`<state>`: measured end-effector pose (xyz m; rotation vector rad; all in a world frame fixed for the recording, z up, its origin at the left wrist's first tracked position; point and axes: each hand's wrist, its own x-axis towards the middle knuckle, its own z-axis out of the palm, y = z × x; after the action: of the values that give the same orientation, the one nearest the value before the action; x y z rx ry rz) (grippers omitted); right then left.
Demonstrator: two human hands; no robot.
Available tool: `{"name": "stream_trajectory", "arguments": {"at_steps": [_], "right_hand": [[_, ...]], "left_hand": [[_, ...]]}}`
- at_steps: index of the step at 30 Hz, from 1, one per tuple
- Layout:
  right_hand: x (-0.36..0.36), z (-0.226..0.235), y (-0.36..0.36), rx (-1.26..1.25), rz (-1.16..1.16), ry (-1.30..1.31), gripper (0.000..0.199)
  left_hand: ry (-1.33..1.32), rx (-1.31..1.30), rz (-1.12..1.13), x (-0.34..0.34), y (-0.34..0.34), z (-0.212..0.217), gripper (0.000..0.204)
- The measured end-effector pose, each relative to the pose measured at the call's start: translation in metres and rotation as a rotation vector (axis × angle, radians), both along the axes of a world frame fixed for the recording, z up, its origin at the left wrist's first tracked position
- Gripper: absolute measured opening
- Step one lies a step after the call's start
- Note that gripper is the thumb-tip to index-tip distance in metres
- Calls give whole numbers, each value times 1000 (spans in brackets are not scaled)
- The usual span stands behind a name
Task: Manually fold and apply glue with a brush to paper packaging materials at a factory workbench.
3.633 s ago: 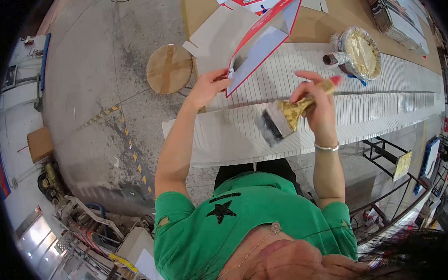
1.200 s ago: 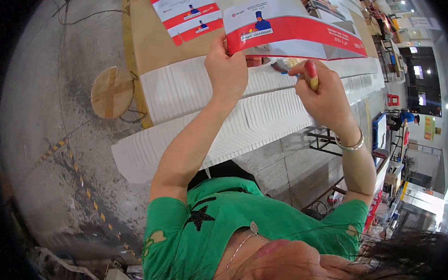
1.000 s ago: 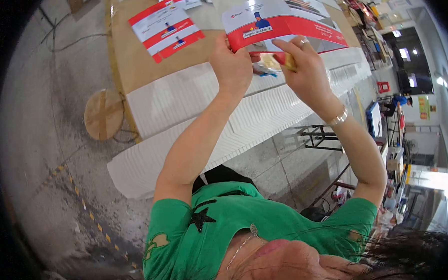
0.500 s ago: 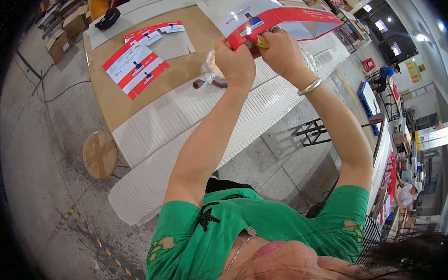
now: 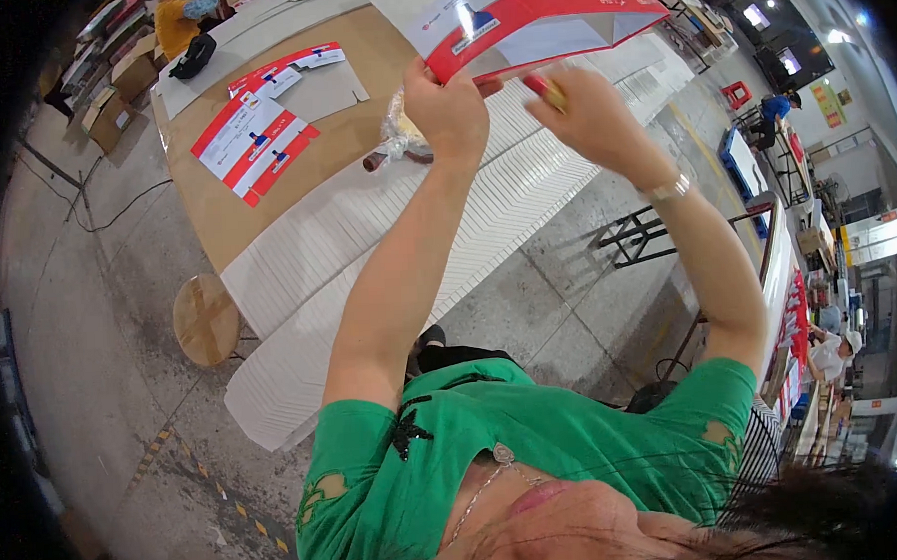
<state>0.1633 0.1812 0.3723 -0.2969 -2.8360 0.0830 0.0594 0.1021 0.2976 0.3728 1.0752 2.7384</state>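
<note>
My left hand (image 5: 446,115) grips the lower left corner of a red and white printed cardboard box (image 5: 532,14), which is raised over the table with its side open. Apart from the box, to its lower right, is my right hand (image 5: 597,118). Its fingers are closed around a small red and yellow tool (image 5: 550,91), slightly blurred, whose kind I cannot make out. Below my left hand, a clear plastic bag (image 5: 399,127) with a brown end lies on the table. Flat red and white printed cartons (image 5: 253,146) lie further left.
Long rows of stacked white cardboard sheets (image 5: 366,224) cover the table's near side and overhang it. A round stool (image 5: 206,319) stands at the left. Brown cartons (image 5: 107,117) sit on the floor. People work in the far left and right background.
My right hand has drawn away from the box, toward the right and slightly down, with the tool in it. The box and my left hand have shifted a little left and up.
</note>
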Motion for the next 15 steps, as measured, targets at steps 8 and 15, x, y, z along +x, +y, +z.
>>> {"name": "stream_trajectory", "arguments": {"at_steps": [8, 15], "right_hand": [[172, -98, 30, -295, -145, -325, 19], [195, -23, 11, -533, -560, -2, 27]], "left_hand": [[9, -34, -64, -6, -16, -11, 20], [-25, -14, -178, -1, -16, -19, 22]]}}
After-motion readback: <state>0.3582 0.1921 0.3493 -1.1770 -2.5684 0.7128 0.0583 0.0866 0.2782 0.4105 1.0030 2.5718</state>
